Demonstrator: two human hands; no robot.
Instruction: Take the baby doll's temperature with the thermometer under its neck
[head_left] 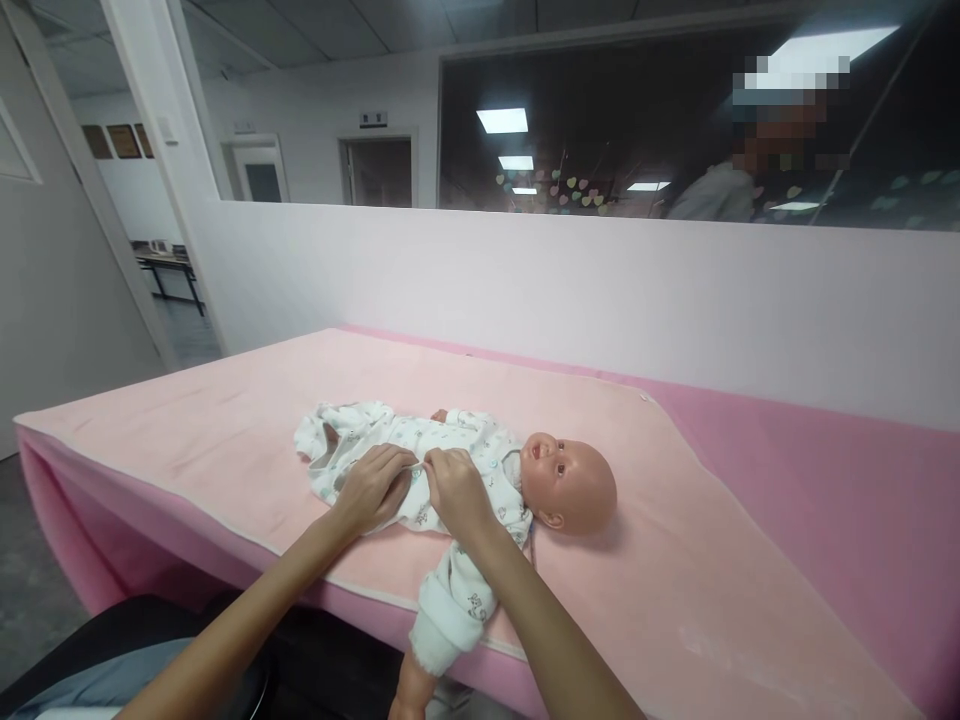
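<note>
A baby doll [581, 487] lies on its back, its head toward the right. It wears a white printed romper [480, 440] with small figures on the cloth. My left hand [377, 487] and my right hand [455, 487] meet at the front of the romper, over the doll's belly. The fingers of both are bent and pinch the cloth edge there. One doll arm, in a rolled sleeve [450, 610], hangs over the near table edge beneath my right forearm. At the left, the romper's leg part lies bunched.
A pale pink cloth [247, 380] covers the table, over a deeper pink sheet [840, 480]. Behind it stands a white half wall [570, 290] with dark glass above, where a person's reflection shows. At the left is a door [67, 240].
</note>
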